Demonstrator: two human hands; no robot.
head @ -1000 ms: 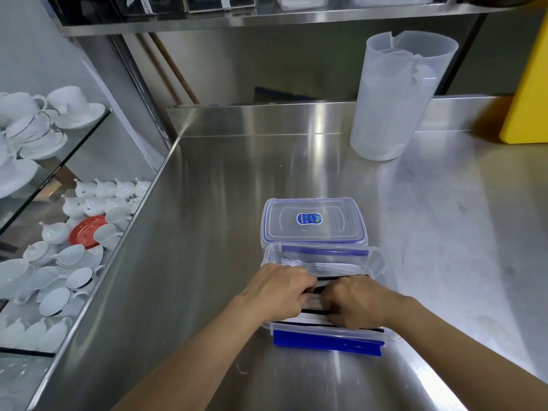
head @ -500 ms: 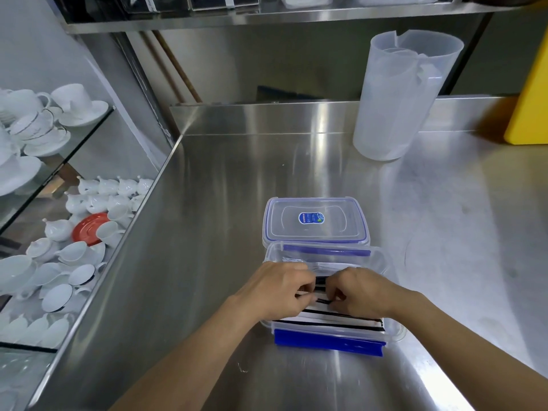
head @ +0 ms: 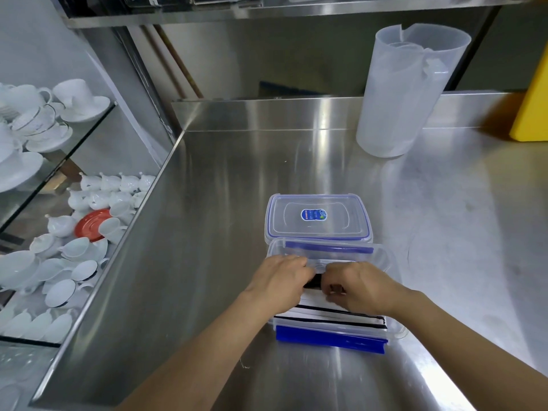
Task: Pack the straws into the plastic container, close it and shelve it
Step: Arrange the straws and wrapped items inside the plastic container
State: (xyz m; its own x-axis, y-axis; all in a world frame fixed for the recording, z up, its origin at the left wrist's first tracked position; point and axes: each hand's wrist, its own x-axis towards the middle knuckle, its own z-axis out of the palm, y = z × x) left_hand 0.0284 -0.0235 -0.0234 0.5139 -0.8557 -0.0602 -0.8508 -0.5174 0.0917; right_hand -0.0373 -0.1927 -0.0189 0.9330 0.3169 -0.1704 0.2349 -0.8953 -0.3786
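A clear plastic container [head: 388,262] with blue clips stands on the steel counter, near its front edge. Black-and-white wrapped straws [head: 335,317] lie flat inside it, side by side. My left hand [head: 280,281] and my right hand [head: 360,287] are both down in the container, fingers curled on the straws near the middle. Whether either hand truly grips a straw is hard to see. The container's clear lid [head: 318,218], with a blue sticker, lies flat just behind it.
A tall translucent plastic jug [head: 406,93] stands at the back right of the counter [head: 222,218]. A yellow object [head: 533,108] is at the far right. White cups and a red saucer [head: 92,223] fill glass shelves to the left. A steel shelf [head: 267,10] runs overhead.
Both hands have shifted a little toward the container's far side, uncovering more straws at the front. The container and lid have stayed put.
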